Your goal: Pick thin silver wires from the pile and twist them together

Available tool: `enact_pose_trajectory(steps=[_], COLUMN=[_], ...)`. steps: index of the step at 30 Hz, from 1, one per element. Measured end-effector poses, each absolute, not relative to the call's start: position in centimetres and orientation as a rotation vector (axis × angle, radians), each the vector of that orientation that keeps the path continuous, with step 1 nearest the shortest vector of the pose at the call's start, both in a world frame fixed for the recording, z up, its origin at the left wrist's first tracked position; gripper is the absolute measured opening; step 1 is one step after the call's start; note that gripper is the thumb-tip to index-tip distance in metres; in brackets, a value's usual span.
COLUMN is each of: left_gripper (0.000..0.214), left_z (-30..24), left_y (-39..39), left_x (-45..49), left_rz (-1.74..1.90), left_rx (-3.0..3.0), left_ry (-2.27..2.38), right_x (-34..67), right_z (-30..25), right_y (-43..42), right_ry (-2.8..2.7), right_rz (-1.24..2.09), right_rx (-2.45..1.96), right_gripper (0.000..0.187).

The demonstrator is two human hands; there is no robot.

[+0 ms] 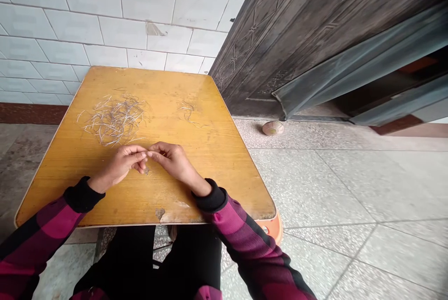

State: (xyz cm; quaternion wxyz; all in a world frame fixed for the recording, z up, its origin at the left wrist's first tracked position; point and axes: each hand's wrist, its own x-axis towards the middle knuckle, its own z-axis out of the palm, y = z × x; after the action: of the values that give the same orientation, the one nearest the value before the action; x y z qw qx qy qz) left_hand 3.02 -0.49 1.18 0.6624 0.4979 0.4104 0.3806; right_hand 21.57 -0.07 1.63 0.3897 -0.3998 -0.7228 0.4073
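Observation:
My left hand [122, 163] and my right hand [171, 159] meet fingertip to fingertip over the middle of a small wooden table [217, 160]. Between the pinched fingers is a small thin piece, too small to identify; it looks like one of the wire strands. A loose heap of thin silvery wire strands [114, 118] lies just beyond my left hand. A smaller tangle of strands [188, 112] lies beyond my right hand.
A white tiled wall [105, 24] stands behind the table. A dark patterned metal door [315, 34] is at the right. A small round object [272, 128] lies on the floor by the door. An orange stool edge [275, 230] shows under the table's near right corner.

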Motion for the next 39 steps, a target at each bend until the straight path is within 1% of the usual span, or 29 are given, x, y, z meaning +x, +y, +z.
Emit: enact_pose_trajectory(steps=[3, 9, 14, 15, 18, 20, 25, 31, 33, 39], left_gripper=[0.027, 0.022, 0.019, 0.021, 0.042, 0.049, 0.041, 0.035, 0.031, 0.022], left_z=[1.2, 1.3, 1.5, 1.5, 1.7, 2.0, 2.6, 1.8, 1.4, 1.3], left_y=[-0.4, -0.3, 0.8, 1.1, 1.4, 1.1, -0.1, -0.2, -0.1, 0.1], left_x=[3.0, 2.8, 1.0, 0.6, -0.2, -0.2, 1.0, 1.6, 1.5, 1.5], left_rz=[0.898, 0.924, 0.922, 0.883, 0.699, 0.568, 0.436, 0.473, 0.522, 0.593], left_rx=[1.084, 1.054, 0.933, 0.909, 0.916, 1.016, 1.199, 0.965, 0.906, 0.805], left_ry=[0.931, 0.932, 0.892, 0.875, 0.83, 0.822, 0.832, 0.802, 0.782, 0.707], right_x=[21.3, 21.7, 23.9, 24.4, 25.2, 25.3, 24.8, 24.7, 24.6, 23.8], right_z=[1.4, 1.7, 2.5, 2.7, 3.0, 3.1, 3.3, 3.5, 3.4, 2.2], right_y=[-0.4, -0.6, 0.0, 0.2, 0.5, 0.6, 0.4, 0.5, 0.6, 0.6], right_ry=[-1.849, -1.902, -2.09, -2.146, -2.273, -2.333, -2.479, -2.479, -2.473, -2.512], right_rz=[1.105, 1.135, 1.183, 1.209, 1.271, 1.269, 1.245, 1.388, 1.346, 0.857], right_rx=[-0.992, -0.929, -0.914, -0.896, -0.827, -0.797, -0.809, -0.807, -0.831, -0.869], right_gripper=[0.025, 0.024, 0.016, 0.015, 0.015, 0.017, 0.018, 0.02, 0.021, 0.016])
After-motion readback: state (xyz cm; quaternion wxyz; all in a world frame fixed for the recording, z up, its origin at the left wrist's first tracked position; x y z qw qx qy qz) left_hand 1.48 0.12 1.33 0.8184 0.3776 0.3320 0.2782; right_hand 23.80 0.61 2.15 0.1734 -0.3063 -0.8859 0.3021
